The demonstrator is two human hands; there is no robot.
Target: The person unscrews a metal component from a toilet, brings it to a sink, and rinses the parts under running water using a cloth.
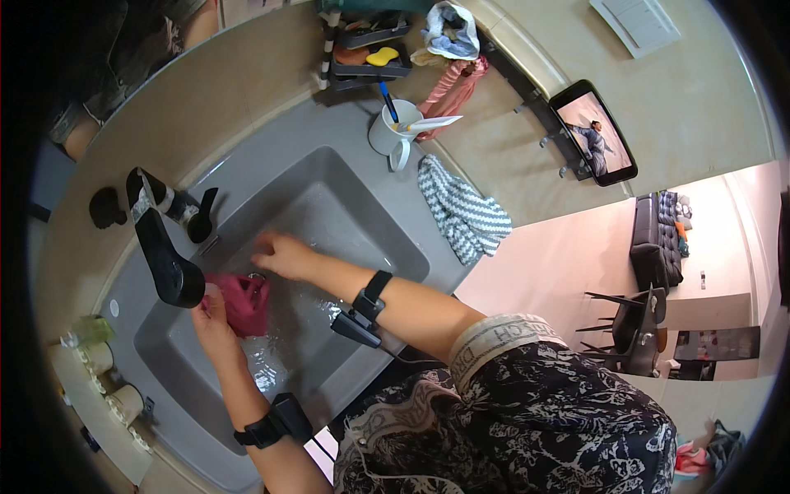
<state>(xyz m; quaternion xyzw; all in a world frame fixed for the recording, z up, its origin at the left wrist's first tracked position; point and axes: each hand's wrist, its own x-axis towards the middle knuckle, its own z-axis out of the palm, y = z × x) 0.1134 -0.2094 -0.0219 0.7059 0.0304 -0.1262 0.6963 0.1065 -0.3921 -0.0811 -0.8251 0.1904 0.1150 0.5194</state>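
Observation:
A wet maroon cloth (pixel 240 306) hangs in the grey sink (pixel 336 169), just below the spout of the black faucet (pixel 169 259). My left hand (pixel 214 325) grips its upper left edge with closed fingers. My right hand (pixel 281 255) is over the basin, a little beyond the cloth and apart from it. Its fingers are slightly blurred and loosely bent apart, with nothing seen in them. Shallow water glints on the basin floor around the cloth. Black straps with small boxes sit on both my forearms.
A white mug (pixel 395 128) with brushes and a striped grey-white cloth (pixel 462 210) rest on the sink's right rim. Behind stands a rack with a yellow soap (pixel 383 56). A phone (pixel 594 133) leans at the right. Small jars (pixel 123 405) line the left ledge.

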